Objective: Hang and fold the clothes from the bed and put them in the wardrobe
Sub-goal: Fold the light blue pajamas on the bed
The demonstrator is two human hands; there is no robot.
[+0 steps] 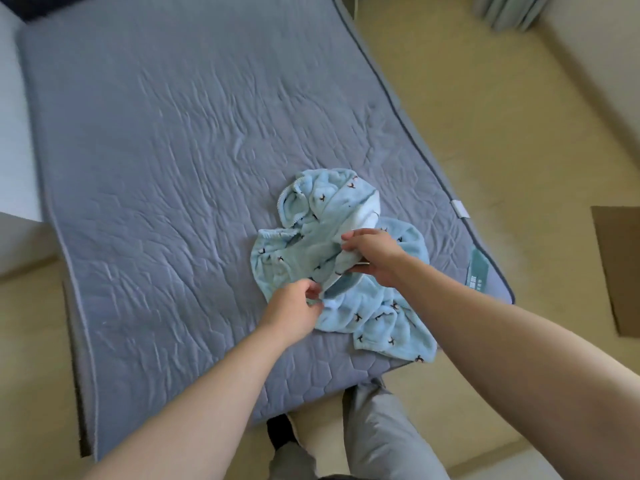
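Note:
A light-blue fleece garment (346,209) with small dark bird prints lies crumpled near the front right corner of the grey quilted bed (166,161). My left hand (294,311) pinches a fold of the garment at its near left edge. My right hand (372,256) grips a bunched edge of the same garment in the middle, and something thin and pale shows under its fingers. Part of the cloth is lifted between the two hands. No wardrobe or hanger is plainly in view.
Beige floor (485,116) runs along the bed's right side and front. A brown mat (620,268) lies at the right edge. A white cabinet (14,202) stands left of the bed. Grey curtains (509,10) hang at the top right. My grey trouser legs (377,438) stand at the bed's foot.

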